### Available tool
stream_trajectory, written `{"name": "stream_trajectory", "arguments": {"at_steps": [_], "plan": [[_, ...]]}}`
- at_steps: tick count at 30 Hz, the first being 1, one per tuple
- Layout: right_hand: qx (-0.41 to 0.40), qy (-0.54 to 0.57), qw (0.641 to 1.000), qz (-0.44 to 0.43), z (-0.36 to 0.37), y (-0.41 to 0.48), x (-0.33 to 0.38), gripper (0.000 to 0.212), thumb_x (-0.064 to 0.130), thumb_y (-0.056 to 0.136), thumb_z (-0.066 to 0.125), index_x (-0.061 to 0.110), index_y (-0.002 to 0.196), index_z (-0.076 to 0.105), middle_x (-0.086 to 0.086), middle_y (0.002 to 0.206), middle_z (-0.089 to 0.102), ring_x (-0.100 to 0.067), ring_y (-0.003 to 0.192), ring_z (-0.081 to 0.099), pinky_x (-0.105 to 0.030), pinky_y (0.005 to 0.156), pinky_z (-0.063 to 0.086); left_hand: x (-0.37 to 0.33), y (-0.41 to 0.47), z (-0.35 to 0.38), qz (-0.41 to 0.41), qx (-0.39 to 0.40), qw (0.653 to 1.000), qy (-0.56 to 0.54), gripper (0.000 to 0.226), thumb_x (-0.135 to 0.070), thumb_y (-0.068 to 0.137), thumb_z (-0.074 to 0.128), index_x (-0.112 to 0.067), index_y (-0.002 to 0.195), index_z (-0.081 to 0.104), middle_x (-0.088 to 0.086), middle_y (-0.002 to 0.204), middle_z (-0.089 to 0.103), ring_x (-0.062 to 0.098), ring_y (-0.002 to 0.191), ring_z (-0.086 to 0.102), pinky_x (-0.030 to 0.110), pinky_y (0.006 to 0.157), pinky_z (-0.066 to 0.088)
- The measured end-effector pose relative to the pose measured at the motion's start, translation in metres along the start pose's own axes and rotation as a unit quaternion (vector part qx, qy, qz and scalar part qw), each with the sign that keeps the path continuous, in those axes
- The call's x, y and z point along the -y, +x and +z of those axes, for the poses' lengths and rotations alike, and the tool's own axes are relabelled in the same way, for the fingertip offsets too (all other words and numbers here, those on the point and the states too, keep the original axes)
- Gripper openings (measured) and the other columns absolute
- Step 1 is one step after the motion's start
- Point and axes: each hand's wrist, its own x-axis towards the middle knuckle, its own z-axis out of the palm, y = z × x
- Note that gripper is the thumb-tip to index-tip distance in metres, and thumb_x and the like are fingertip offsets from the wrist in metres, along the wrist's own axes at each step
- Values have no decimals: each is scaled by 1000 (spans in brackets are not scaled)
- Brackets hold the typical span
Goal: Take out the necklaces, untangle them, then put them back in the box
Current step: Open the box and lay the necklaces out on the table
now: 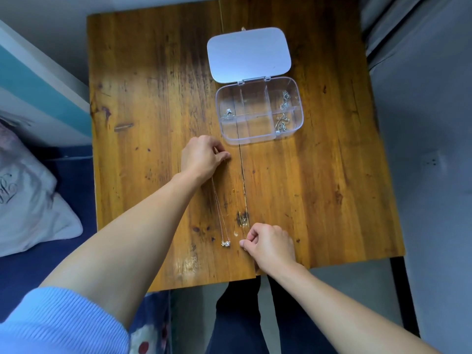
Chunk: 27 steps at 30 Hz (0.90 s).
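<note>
Two thin necklaces lie stretched on the wooden table [153,98], running from far to near. My left hand [201,157] pinches their far ends just in front of the box. One silvery chain [218,208] ends in a small sparkling pendant [226,243]. Beside it, a gold chain [236,200] runs down to my right hand [268,245], whose fingertips are pinched on its near end. The clear plastic box [259,109] stands open with its lid [249,53] folded back. A small silver piece [228,114] sits in a left compartment, and more silver chains [283,116] fill the two right ones.
The table's near edge lies just under my right wrist, with my legs below it. A pillow [28,200] rests on a blue bed at the left. A grey wall and a dark frame run along the right side.
</note>
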Motion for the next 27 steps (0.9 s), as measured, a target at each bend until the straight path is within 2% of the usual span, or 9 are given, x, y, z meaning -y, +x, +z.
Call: {"name": "stream_trajectory", "arguments": {"at_steps": [3,6,10,13,16,20,22,24,27], "plan": [[-7,-23,1000,1,0,-1,-1,30,52,80,68,26,70,59,9,71,68,-15,75,63,-31,71,51,-1,0,0,14,6,1000,0,24,-46,76,76,-24,85,70,-5,80,64,20,78,62,34,66,53],[6,-25,1000,5,-5,-1,-7,33,57,78,68,25,71,60,11,70,66,-12,73,62,-28,68,49,2,0,-5,15,-5,1000,-9,32,-47,76,76,-23,95,67,-6,79,61,20,78,58,33,65,49],[-2,-19,1000,13,-40,6,-16,32,59,79,65,28,72,62,14,66,64,-9,71,60,-26,64,45,5,-3,-20,-9,-45,998,-33,26,-41,86,68,-20,100,68,-4,84,64,20,82,61,33,70,51],[-67,-8,998,4,-86,26,-12,27,53,81,67,28,70,62,16,65,61,-14,69,58,-25,58,38,-3,-2,-34,-39,-83,990,-104,22,-37,90,63,-16,93,70,3,85,69,25,84,64,36,73,54],[-135,16,990,-29,-134,55,6,23,44,81,69,26,68,63,9,66,63,-23,74,62,-32,64,47,-15,1,-42,-62,-76,980,-174,25,-35,92,61,-11,95,70,7,88,70,27,87,66,38,77,55],[-168,9,981,-98,-176,100,46,16,38,83,67,28,71,66,6,73,67,-21,79,63,-35,70,52,-26,8,-41,-82,-48,968,-234,27,-32,93,61,-8,100,68,11,93,69,27,90,67,48,80,58],[-160,-9,978,-134,-182,123,67,10,34,86,65,28,79,69,4,83,71,-19,83,64,-38,74,55,-27,11,-38,-91,-46,962,-254,24,-29,92,62,-6,98,68,13,91,70,27,86,67,49,78,58],[-148,-39,974,-166,-181,145,87,11,28,88,62,25,88,73,2,91,73,-20,88,64,-36,75,55,-26,11,-33,-101,-44,953,-282,19,-23,91,64,-5,94,70,15,84,70,25,73,64,47,75,58],[-124,-87,967,-205,-171,172,109,15,25,91,60,21,96,73,-2,98,73,-23,92,65,-39,79,56,-23,11,-27,-121,-34,945,-302,13,-18,90,66,-6,88,70,15,75,67,23,60,56,37,67,52]]}}
